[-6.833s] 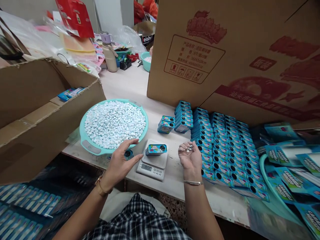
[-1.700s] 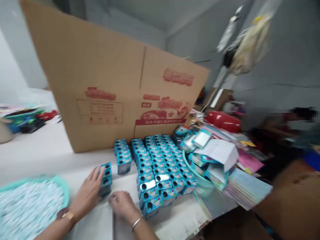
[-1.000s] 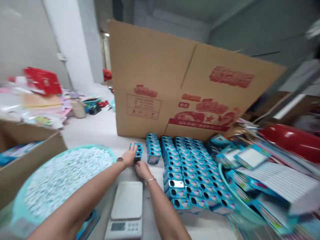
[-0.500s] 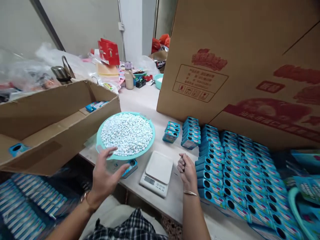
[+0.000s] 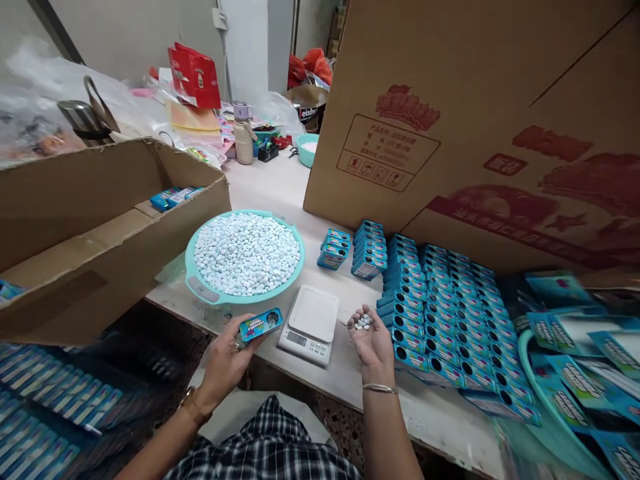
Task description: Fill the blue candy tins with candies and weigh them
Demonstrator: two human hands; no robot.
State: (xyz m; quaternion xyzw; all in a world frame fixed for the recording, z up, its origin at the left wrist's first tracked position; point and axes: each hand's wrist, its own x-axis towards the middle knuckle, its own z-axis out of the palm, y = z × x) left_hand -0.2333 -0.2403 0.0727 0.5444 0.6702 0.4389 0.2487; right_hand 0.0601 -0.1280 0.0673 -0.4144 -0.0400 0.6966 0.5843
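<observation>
My left hand [image 5: 231,357] grips a small blue printed box [image 5: 261,325] by one end, with a round dark hole showing on its upturned face. Palm up, my right hand [image 5: 373,339] cups several small white candies [image 5: 363,323] to the right of the scale. Between the hands lies a white kitchen scale [image 5: 314,319], its plate bare and its display too small to read. Beyond my left hand stands a turquoise basin [image 5: 189,261] heaped with pale pebble-like candies [image 5: 247,253].
Rows of upright blue boxes [image 5: 435,307] fill the table's right side, and a short row [image 5: 334,249] stands behind the scale. A large carton [image 5: 400,133] walls off the back right. An open carton [image 5: 115,247] sits at left. A turquoise tub [image 5: 530,360] holds flattened blue boxes at right.
My left hand, open before, now holds the small blue box that lay beside the basin. The right hand has turned from a loose fist to palm up, showing candies. The view has shifted slightly.
</observation>
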